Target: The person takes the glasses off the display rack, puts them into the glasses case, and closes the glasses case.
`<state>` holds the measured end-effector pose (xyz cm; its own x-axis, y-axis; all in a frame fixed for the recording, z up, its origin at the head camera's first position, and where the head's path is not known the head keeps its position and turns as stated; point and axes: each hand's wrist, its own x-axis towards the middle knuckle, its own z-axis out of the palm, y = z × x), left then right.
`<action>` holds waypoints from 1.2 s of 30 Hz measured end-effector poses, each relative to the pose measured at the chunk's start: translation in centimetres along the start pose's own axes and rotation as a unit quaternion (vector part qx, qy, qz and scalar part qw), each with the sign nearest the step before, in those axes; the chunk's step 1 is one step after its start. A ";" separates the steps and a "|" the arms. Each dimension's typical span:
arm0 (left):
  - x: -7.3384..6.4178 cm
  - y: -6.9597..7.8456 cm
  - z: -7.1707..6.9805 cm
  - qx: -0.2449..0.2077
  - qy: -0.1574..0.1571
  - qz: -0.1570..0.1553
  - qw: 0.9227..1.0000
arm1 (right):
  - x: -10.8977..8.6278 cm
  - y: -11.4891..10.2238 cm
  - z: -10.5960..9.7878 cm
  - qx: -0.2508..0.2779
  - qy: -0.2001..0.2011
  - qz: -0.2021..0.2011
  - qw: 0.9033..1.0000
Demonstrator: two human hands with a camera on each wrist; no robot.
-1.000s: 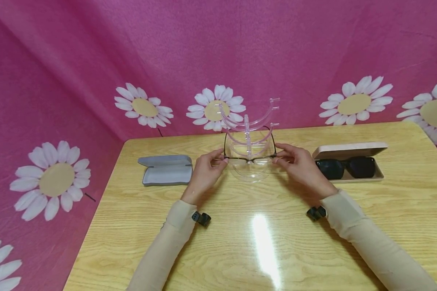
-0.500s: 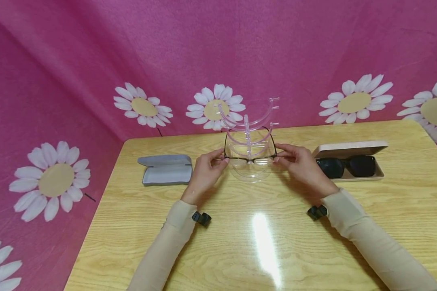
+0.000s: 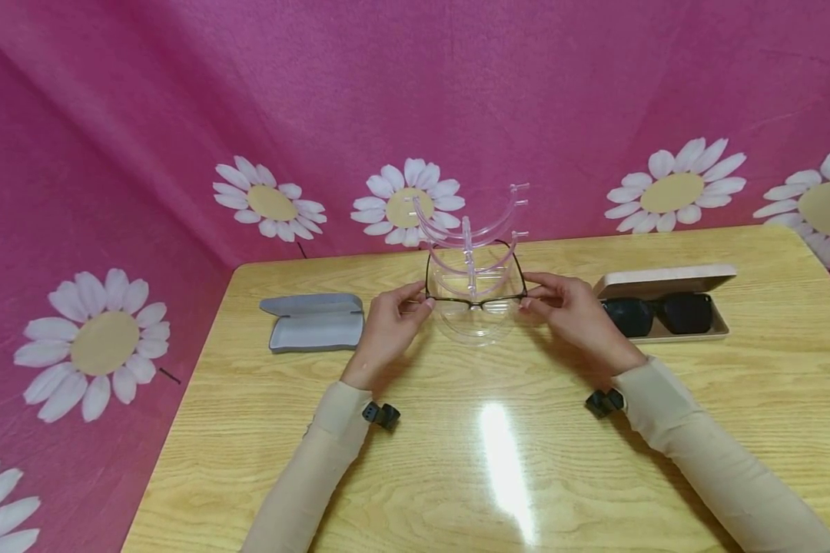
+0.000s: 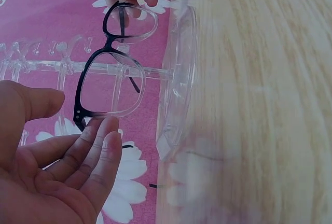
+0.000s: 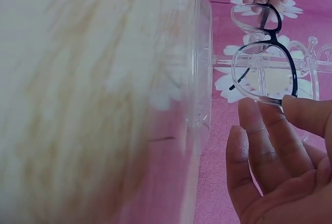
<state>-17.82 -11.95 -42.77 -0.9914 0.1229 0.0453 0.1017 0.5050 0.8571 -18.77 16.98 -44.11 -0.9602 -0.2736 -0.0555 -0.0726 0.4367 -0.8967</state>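
Note:
A pair of eyeglasses (image 3: 476,305) with a black upper rim and clear lower rim sits at a clear tiered display stand (image 3: 469,257), temples pointing back. My left hand (image 3: 386,326) is at the left hinge. In the left wrist view its fingers (image 4: 106,154) touch the corner of the eyeglasses (image 4: 110,42) from below, and the thumb stands apart from the frame. My right hand (image 3: 581,319) pinches the opposite corner; in the right wrist view the thumb lies on the black rim, with the other fingers (image 5: 236,143) spread below.
To the left lies an open grey glasses case (image 3: 318,334). On the right, an open beige case (image 3: 664,284) holds dark sunglasses (image 3: 688,313), close to my right hand. A pink daisy-print cloth (image 3: 560,92) hangs behind the wooden table (image 3: 456,476).
Both hands and the eyeglasses keep nearly the same place at the stand. The head view has shifted very slightly.

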 end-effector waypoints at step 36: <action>-1.0 -0.1 -0.5 -0.077 -0.067 -0.050 0.993 | -1.9 -0.5 -0.4 -0.027 -0.009 -0.014 0.999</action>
<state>-16.91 -12.51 -42.64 -0.9749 0.1971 -0.1040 -0.0207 0.3845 0.9229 -16.98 17.58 -43.37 -0.9523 -0.3028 -0.0387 -0.1151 0.4736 -0.8732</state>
